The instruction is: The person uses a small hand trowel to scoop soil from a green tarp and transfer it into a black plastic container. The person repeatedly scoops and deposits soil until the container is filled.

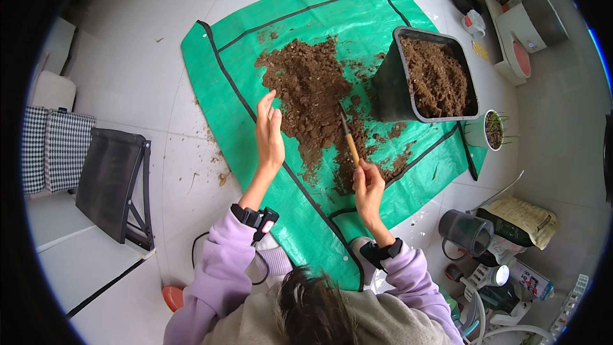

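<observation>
A green plastic mat (pixel 297 211) with black edging lies on the floor, a pile of brown soil (pixel 309 91) spread over its middle. My right hand (pixel 368 189) grips the wooden handle of a small hand trowel (pixel 351 143), whose metal blade points into the soil's right side and is partly hidden there. At the pile's left edge, my left hand (pixel 270 132) is raised with nothing in it, fingers extended and the thumb apart. A black square plastic pot (pixel 395 88), filled with soil, stands on the mat to the right of the pile.
Right of the square pot stands a white pot (pixel 475 134) with thin green shoots. A clear jug (pixel 467 232), a bag (pixel 519 220) and several bottles crowd the lower right. A white mug (pixel 473 24) sits at the upper right, and a black folding seat (pixel 112 184) at the left.
</observation>
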The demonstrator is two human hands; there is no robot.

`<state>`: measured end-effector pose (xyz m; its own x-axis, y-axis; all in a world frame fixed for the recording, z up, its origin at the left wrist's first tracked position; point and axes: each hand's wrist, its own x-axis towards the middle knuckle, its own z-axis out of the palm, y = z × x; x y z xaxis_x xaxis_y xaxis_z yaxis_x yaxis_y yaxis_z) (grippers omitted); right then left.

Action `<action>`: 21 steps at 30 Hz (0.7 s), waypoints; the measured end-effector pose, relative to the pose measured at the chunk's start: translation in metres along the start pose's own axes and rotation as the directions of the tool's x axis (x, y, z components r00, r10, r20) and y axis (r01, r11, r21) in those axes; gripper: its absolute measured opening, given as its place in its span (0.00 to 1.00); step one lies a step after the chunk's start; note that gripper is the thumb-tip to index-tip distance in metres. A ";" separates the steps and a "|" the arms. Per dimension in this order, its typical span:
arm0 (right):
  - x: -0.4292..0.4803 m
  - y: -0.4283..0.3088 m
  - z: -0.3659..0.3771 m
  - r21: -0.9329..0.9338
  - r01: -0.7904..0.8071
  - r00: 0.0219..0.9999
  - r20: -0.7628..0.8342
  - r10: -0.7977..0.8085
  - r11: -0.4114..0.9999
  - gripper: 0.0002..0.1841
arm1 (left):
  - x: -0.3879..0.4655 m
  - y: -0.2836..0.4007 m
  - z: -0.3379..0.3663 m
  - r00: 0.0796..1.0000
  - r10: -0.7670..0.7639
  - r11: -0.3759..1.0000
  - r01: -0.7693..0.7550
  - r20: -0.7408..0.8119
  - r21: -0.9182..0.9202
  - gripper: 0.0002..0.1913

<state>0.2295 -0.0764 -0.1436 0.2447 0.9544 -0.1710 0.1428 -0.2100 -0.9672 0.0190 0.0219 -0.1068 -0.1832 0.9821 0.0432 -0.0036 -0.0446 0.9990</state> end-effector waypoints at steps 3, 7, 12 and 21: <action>-0.003 -0.008 -0.002 0.092 -0.049 0.998 0.033 0.047 0.995 0.10 | 0.008 -0.014 0.005 0.999 -0.036 0.996 0.034 -0.015 -0.087 0.24; 0.009 -0.015 0.004 0.220 -0.218 0.974 0.105 0.199 0.951 0.11 | 0.009 -0.025 0.011 0.997 -0.076 0.987 0.071 -0.028 -0.148 0.25; 0.025 -0.016 0.019 0.318 -0.217 0.969 0.181 0.165 0.923 0.10 | 0.007 -0.033 0.011 0.995 -0.087 0.982 0.079 -0.041 -0.174 0.26; 0.025 -0.013 0.031 0.527 -0.327 0.942 0.246 0.228 0.784 0.09 | 0.008 -0.034 0.007 0.995 -0.079 0.977 0.064 -0.068 -0.201 0.28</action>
<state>0.2042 -0.0432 -0.1412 0.0268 0.9035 -0.4277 -0.4738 -0.3652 -0.8013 0.0244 0.0324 -0.1405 -0.2491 0.9678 -0.0365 -0.2130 -0.0180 0.9769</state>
